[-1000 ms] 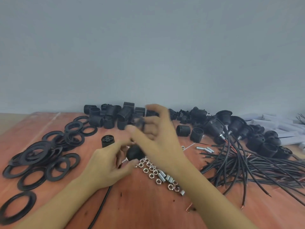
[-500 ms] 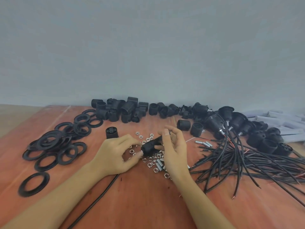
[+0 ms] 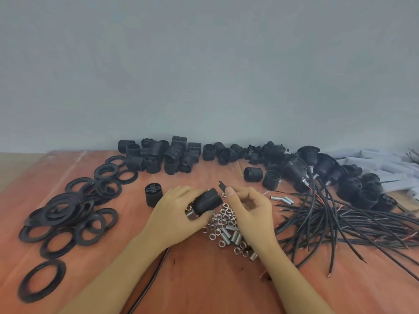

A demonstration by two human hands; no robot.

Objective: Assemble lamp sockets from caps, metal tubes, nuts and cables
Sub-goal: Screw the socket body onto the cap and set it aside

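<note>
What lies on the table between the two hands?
In the head view, a heap of metal nuts and short metal tubes lies between left hand and right hand.

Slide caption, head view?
Left hand grips a threaded black socket over loose nuts; right hand pinches a small black part.

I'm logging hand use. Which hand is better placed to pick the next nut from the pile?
Right. The left hand grips the threaded socket body; the right hand is close by the nuts, though it may be pinching a small black piece.
</note>
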